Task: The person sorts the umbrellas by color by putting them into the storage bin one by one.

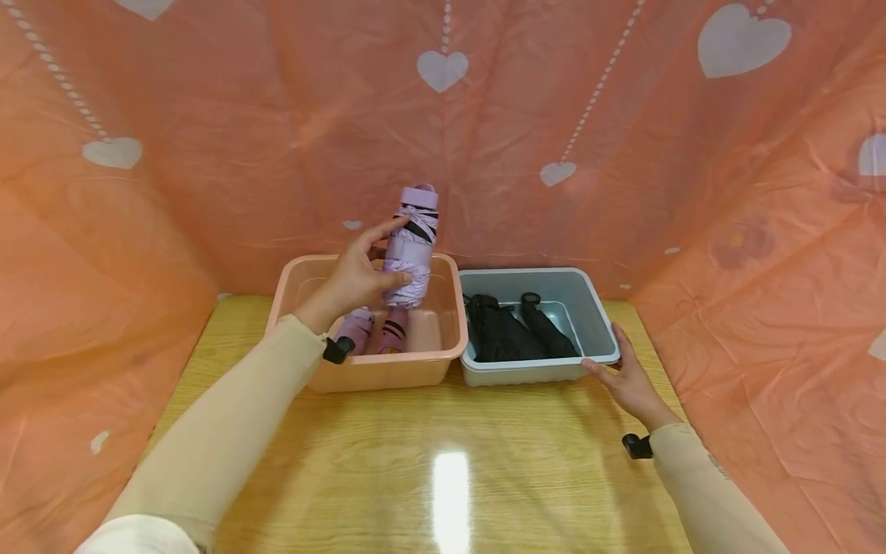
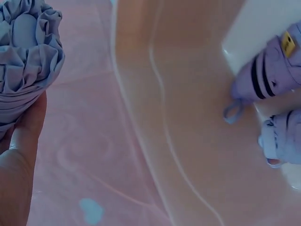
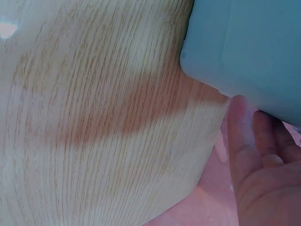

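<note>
My left hand (image 1: 354, 275) grips a folded lilac umbrella (image 1: 412, 250) with black stripes, raised upright above the peach plastic bin (image 1: 388, 375). In the left wrist view, the gathered fabric end of this umbrella (image 2: 28, 61) faces the camera at the left edge. Two more folded umbrellas lie inside the bin: a lilac one (image 1: 356, 327) and a darker purple-pink one (image 1: 394, 331). My right hand (image 1: 631, 383) holds the front right corner of the grey bin (image 1: 522, 373), thumb on the front and fingers round the side. Inside it lie black folded umbrellas (image 1: 547, 327).
Both bins stand side by side at the back of a wood-grain table (image 1: 388, 462). A pinkish-orange sheet with white hearts (image 1: 332, 131) hangs behind and along both sides. Light reflects off the tabletop near its front.
</note>
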Demonstrator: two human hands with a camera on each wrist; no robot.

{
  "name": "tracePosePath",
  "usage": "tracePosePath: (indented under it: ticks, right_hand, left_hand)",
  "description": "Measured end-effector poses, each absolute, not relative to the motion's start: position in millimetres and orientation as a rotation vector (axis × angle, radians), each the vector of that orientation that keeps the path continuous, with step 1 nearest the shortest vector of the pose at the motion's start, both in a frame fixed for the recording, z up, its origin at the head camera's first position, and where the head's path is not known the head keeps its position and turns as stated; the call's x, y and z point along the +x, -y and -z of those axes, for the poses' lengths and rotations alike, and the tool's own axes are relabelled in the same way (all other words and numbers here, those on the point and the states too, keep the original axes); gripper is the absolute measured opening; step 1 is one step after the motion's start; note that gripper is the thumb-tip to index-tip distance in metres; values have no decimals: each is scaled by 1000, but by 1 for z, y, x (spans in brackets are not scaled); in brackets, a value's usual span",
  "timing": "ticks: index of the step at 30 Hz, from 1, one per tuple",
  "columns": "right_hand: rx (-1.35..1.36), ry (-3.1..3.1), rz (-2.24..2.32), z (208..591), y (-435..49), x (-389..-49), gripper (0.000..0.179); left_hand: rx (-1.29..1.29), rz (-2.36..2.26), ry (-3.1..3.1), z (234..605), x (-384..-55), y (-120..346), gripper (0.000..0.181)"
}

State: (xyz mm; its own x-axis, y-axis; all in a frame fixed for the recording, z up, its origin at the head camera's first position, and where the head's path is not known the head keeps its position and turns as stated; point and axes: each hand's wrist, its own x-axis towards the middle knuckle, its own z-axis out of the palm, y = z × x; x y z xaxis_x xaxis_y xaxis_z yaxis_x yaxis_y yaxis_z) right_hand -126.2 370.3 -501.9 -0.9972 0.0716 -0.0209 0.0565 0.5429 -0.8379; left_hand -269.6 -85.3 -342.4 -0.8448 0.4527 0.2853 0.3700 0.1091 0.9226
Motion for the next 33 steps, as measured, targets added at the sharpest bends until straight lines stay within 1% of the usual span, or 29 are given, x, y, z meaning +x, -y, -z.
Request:
tracePosePath:
  ticks: [5,12,33]
  right_hand:
    - [-127,2761,-1468,501,-370,-127,99]
    - [-170,2779,-1491,499,-370,-129,103]
    - [-182,2786,-1455,501,-370,-127,102]
  left_hand:
    - [841,-1848,-2296,357,-283,84,84]
    - [798,-1797,-2273,373,-293,85,85]
    - [911,-1523,-2362,395,-317,79,83]
